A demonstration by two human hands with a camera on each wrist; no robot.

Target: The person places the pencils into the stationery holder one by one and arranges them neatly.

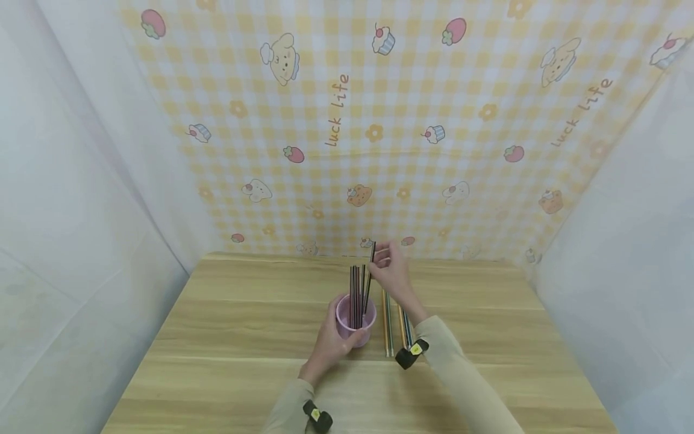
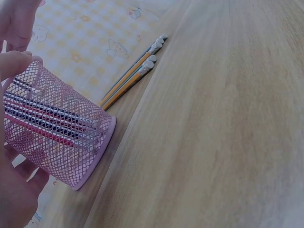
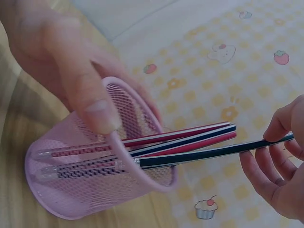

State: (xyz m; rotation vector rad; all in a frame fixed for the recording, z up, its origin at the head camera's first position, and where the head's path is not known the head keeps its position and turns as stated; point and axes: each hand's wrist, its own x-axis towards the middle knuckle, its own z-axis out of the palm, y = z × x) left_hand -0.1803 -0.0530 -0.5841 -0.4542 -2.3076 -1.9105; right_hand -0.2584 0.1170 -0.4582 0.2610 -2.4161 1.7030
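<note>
A pink mesh pencil cup (image 3: 78, 197) stands on the table, tilted in the wrist views only by the cameras' angle. My left hand (image 1: 332, 339) grips it around the side, thumb near the rim. Several striped pencils (image 1: 355, 295), red and dark blue with white, stand inside with their pale eraser ends down. My right hand (image 1: 391, 274) pinches one dark striped pencil (image 3: 204, 153) near its upper end. That pencil slants into the cup's mouth, its ferrule end just inside the rim.
Right of the cup, two small groups of pencils lie on the wooden table (image 1: 233, 337): one group (image 1: 387, 328) near it, another (image 1: 404, 325) partly under my right forearm. A yellow checked cloth (image 1: 325, 211) hangs behind. White walls flank both sides.
</note>
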